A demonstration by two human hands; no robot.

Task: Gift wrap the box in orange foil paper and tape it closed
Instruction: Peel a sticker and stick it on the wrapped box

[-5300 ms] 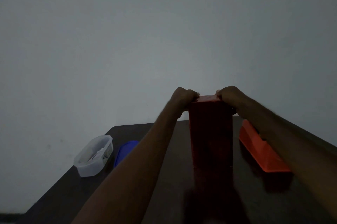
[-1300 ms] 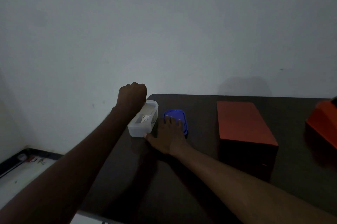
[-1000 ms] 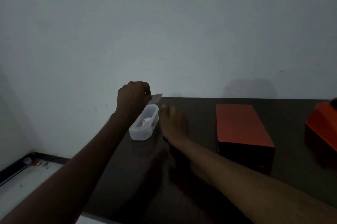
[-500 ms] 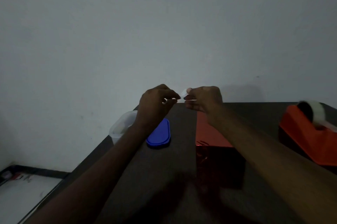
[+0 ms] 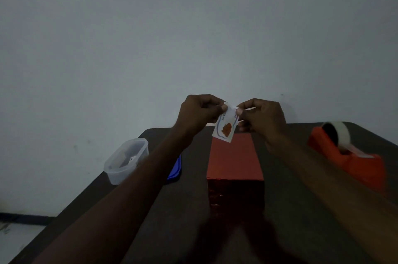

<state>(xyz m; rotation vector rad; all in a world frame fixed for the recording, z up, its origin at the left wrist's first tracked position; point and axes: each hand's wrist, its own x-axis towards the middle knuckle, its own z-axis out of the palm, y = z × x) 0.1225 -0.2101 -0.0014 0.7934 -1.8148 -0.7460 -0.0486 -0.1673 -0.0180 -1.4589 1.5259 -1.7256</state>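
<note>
Already wrapped, our orange foil box lies centre-table while our left hand and right hand pinch a small sticker above it, apparently peeling it; tape dispenser waits right.

Pretty dim room, plain grey-white wall behind a dark table, with a dark baseboard and pale floor at lower left

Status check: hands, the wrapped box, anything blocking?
Left hand and right hand both pinch a small sticker card, held above the table. Foil-wrapped box lies flat beneath, untouched. Tape dispenser off right; nothing blocking.
</note>
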